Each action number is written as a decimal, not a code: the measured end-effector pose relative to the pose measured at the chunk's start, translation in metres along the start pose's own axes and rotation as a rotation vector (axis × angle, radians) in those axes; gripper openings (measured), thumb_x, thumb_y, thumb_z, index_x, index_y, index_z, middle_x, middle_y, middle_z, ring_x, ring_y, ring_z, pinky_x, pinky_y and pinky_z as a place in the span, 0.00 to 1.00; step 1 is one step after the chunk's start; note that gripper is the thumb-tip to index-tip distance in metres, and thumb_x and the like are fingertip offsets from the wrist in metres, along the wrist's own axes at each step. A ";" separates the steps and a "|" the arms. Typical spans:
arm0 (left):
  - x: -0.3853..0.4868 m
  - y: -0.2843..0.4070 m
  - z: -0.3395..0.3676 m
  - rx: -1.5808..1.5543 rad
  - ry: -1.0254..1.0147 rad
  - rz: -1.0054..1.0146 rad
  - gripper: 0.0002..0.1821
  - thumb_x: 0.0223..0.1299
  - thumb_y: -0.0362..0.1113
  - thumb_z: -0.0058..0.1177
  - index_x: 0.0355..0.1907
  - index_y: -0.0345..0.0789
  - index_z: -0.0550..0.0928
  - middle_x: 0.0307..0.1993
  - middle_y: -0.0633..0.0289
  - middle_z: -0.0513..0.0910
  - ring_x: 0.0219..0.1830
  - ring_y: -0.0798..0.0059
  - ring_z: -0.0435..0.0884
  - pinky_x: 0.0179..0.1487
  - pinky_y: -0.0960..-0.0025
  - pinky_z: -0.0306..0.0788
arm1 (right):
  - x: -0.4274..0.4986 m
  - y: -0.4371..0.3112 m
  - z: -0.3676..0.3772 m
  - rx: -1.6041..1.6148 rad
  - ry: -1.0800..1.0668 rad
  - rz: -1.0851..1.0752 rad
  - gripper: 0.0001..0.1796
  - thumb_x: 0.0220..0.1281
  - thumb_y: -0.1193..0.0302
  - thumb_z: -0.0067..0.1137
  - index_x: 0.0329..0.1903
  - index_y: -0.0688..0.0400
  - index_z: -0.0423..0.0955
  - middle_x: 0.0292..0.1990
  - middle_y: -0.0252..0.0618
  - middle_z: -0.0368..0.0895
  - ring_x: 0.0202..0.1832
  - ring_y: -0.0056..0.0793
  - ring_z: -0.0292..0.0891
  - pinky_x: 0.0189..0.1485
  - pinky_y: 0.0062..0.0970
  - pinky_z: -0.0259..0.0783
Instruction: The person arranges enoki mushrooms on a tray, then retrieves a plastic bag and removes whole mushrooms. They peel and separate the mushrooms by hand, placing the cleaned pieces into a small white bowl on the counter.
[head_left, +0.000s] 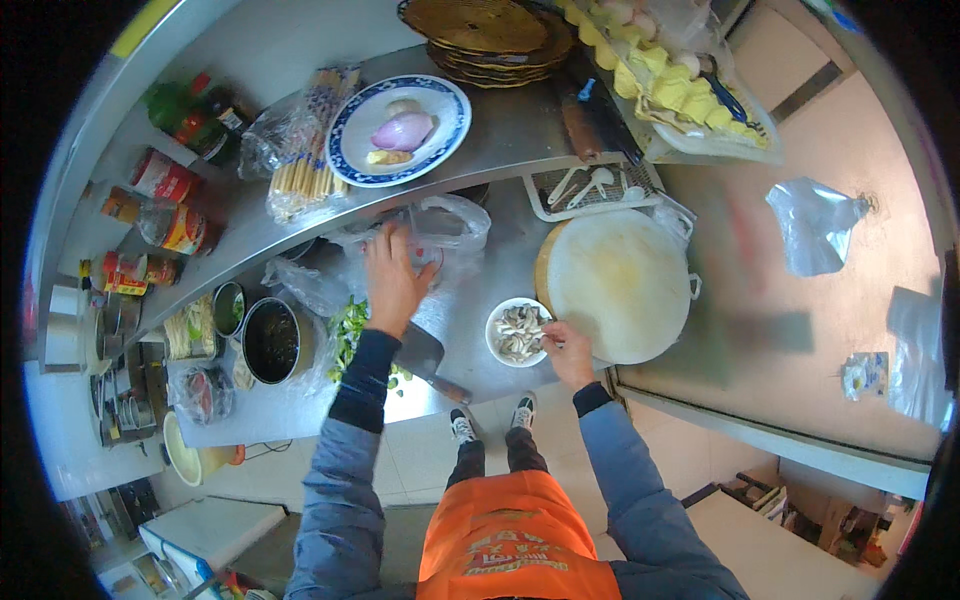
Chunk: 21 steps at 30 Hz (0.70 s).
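Note:
My left hand (393, 281) reaches over a clear plastic bag (457, 225) under the shelf's edge; whether its fingers grip the plastic is not plain. My right hand (568, 352) is at the right rim of a white bowl (517, 332) of sliced mushrooms, its thumb and forefinger together there. Right of the bowl lies a round chopping board (626, 285). A cleaver (424, 352) rests below my left hand, beside chopped green vegetables (347, 330).
On the shelf stand a blue-rimmed plate (352, 161) with a peeled onion, packed chopsticks (307, 165), bottles and stacked woven mats (480, 30). A dark-filled pot (271, 341) stands left. An egg tray (667, 82) is upper right.

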<state>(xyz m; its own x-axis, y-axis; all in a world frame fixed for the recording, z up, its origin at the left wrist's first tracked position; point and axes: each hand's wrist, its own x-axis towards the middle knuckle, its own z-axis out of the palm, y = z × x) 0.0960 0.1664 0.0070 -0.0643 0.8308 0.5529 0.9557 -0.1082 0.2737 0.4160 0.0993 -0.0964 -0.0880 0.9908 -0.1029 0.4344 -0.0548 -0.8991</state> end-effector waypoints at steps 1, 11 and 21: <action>0.005 -0.013 -0.007 0.123 -0.026 0.002 0.23 0.55 0.33 0.61 0.56 0.36 0.78 0.45 0.53 0.83 0.52 0.53 0.81 0.67 0.48 0.63 | 0.003 -0.011 0.002 0.001 -0.001 -0.063 0.09 0.61 0.78 0.64 0.44 0.61 0.81 0.37 0.41 0.87 0.40 0.29 0.85 0.44 0.27 0.80; -0.074 -0.018 -0.051 0.261 -0.769 0.303 0.13 0.65 0.38 0.49 0.45 0.43 0.86 0.40 0.57 0.85 0.48 0.59 0.85 0.73 0.41 0.58 | 0.024 -0.161 0.058 0.132 -0.207 -0.417 0.09 0.65 0.78 0.59 0.47 0.62 0.81 0.43 0.42 0.87 0.41 0.29 0.85 0.46 0.26 0.80; -0.115 0.006 -0.076 0.140 -0.622 0.312 0.19 0.59 0.47 0.56 0.44 0.36 0.87 0.42 0.54 0.86 0.55 0.57 0.82 0.71 0.38 0.60 | 0.046 -0.172 0.147 -0.243 -0.500 -0.489 0.17 0.61 0.74 0.54 0.51 0.66 0.77 0.46 0.60 0.82 0.47 0.59 0.79 0.51 0.46 0.74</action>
<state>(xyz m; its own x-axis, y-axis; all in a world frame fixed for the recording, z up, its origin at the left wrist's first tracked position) 0.0871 0.0283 0.0047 0.3542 0.9348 0.0254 0.9335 -0.3551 0.0494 0.2053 0.1358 -0.0094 -0.6951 0.7171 0.0512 0.4223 0.4649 -0.7782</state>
